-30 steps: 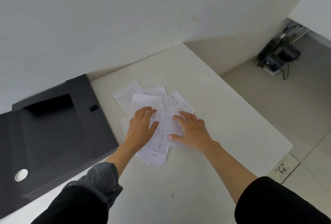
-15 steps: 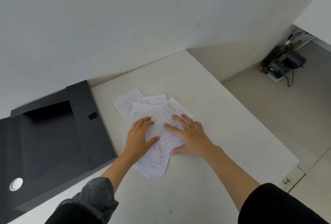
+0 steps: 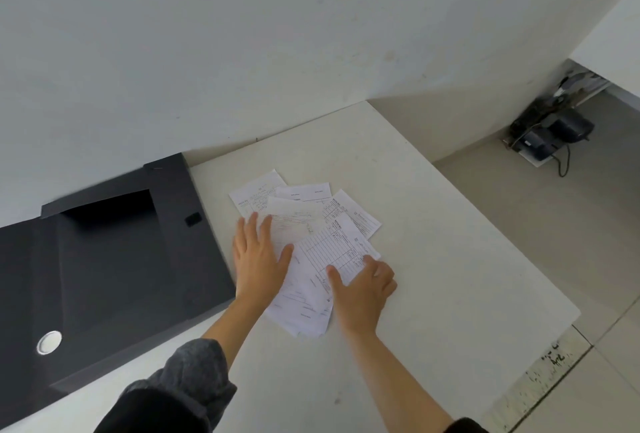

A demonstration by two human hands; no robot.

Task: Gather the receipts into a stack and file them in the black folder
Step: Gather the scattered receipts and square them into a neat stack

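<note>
Several white printed receipts (image 3: 322,242) lie fanned and overlapping in the middle of the white table (image 3: 450,259). My left hand (image 3: 258,259) rests flat on the pile's left side, fingers spread. At the pile's right edge, my right hand (image 3: 363,283) has its thumb on top of the front receipt and its fingers curled at that sheet's edge. The black folder (image 3: 104,259) lies open on the table to the left of the pile, a metal ring (image 3: 49,342) near its front corner.
A white wall rises behind the table. The table's right edge drops to a tiled floor. A dark device with cables (image 3: 550,138) sits on the floor at the far right by the wall.
My right hand has slid from the top of the pile to its right edge and curled there. My left hand has shifted left on the papers. The receipts have bunched slightly.
</note>
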